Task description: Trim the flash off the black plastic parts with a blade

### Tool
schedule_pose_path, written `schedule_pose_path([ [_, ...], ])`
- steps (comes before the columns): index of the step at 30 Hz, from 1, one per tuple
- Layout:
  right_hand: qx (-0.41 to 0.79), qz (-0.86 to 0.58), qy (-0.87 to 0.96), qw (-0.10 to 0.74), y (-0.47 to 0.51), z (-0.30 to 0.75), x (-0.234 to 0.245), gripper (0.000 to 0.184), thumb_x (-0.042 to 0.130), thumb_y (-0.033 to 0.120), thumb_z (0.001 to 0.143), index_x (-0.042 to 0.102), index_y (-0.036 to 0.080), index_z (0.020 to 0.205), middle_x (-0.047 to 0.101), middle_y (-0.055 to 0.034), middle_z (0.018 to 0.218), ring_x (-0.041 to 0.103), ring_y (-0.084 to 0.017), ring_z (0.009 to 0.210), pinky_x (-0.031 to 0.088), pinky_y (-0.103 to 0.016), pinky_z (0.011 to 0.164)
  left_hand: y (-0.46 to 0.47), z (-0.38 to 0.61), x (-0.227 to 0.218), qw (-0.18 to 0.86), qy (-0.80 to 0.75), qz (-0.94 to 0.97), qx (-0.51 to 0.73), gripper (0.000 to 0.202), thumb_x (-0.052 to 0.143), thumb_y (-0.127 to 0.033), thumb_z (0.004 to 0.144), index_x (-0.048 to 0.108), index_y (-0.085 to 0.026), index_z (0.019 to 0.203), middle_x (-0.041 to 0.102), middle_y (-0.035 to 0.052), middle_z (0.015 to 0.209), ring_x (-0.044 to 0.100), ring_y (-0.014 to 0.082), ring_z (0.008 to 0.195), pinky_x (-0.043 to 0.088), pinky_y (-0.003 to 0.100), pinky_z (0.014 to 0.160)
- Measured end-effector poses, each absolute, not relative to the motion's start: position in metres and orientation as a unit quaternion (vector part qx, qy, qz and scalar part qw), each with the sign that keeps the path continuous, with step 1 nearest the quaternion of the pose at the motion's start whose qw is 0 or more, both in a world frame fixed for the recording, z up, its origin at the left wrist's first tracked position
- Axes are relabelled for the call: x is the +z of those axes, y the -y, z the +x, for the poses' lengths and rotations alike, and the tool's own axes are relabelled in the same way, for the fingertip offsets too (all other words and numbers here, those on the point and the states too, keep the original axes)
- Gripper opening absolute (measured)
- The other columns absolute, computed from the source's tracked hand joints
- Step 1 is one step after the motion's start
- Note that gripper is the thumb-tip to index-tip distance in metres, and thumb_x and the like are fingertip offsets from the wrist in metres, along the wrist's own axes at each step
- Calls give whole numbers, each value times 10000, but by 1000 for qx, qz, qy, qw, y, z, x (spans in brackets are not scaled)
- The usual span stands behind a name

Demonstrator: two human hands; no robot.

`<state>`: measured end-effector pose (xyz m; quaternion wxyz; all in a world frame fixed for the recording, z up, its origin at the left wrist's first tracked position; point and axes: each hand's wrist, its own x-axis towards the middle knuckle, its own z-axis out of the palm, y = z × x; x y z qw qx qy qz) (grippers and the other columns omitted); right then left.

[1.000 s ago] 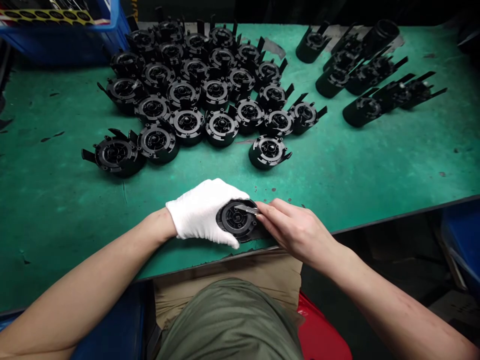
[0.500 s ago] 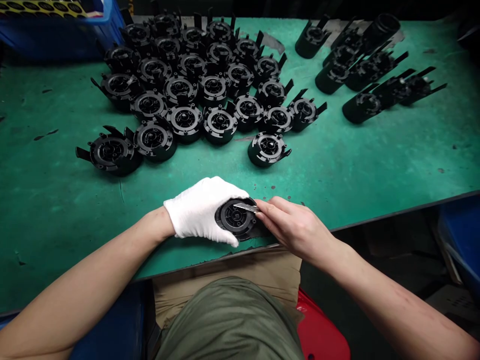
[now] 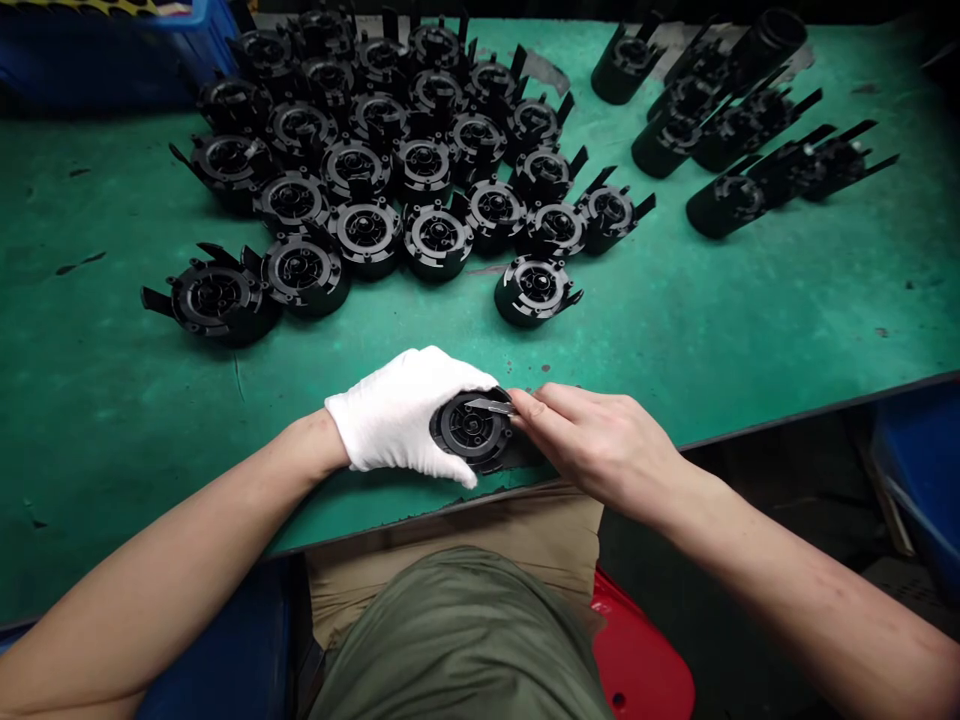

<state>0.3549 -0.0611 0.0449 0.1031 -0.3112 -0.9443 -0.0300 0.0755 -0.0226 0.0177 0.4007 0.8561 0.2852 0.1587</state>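
Black round part [image 3: 472, 430], one: at the near edge of the green table [image 3: 780, 330]. Left hand [image 3: 405, 415], white-gloved: curved around the part's left side, grasping it. Knife [image 3: 489, 405], one: blade across the part's face, pinched in the bare right hand [image 3: 600, 440], forearm slanting from lower right. Clustered parts [image 3: 422, 165] beyond: over twenty. Blue bin [image 3: 142, 75], far left: one.

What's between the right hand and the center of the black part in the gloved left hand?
In the head view, a thin metal blade juts from the right hand over the face of the black part; whether it touches is unclear.
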Motion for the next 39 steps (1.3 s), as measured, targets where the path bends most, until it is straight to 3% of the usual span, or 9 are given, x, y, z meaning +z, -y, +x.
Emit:
schedule_pose_path([
  [12, -52, -265, 957, 105, 51, 355, 51, 186, 522, 222, 1162, 682, 129, 1134, 548, 28, 738, 464, -138, 638, 313, -334, 556, 23, 76, 17, 407, -290, 851, 162, 767, 908, -768, 740, 724, -236, 1261, 831, 57, 1125, 802, 330, 1030, 527, 361, 865],
  [19, -58, -235, 966, 91, 46, 363, 46, 179, 515, 153, 1137, 642, 131, 1262, 611, 4, 807, 523, -145, 691, 330, -318, 589, 23, 77, 17, 396, -288, 859, 150, 779, 922, -732, 745, 716, -257, 1327, 832, 61, 1225, 800, 348, 1090, 535, 368, 885],
  [25, -69, -282, 950, 119, 57, 361, 44, 214, 564, 242, 1145, 634, 124, 1309, 604, 13, 795, 500, -144, 665, 348, -308, 572, 23, 76, 20, 397, -288, 858, 150, 722, 950, -692, 729, 737, -258, 1266, 837, 43, 1198, 804, 322, 1067, 535, 356, 855],
  [31, -75, -317, 940, 104, 66, 357, 41, 199, 565, 263, 1146, 672, 147, 1267, 627, 4, 801, 506, -140, 662, 350, -308, 574, 24, 75, 17, 382, -291, 861, 168, 783, 939, -716, 726, 718, -257, 1320, 834, 62, 1220, 800, 350, 1101, 534, 384, 914],
  [39, -88, -290, 950, 76, 65, 355, 50, 169, 573, 161, 1111, 647, 123, 1258, 627, -9, 803, 511, -151, 677, 341, -318, 588, 23, 77, 20, 399, -289, 857, 150, 725, 946, -704, 727, 734, -260, 1259, 837, 50, 1181, 799, 321, 1042, 519, 348, 833],
])
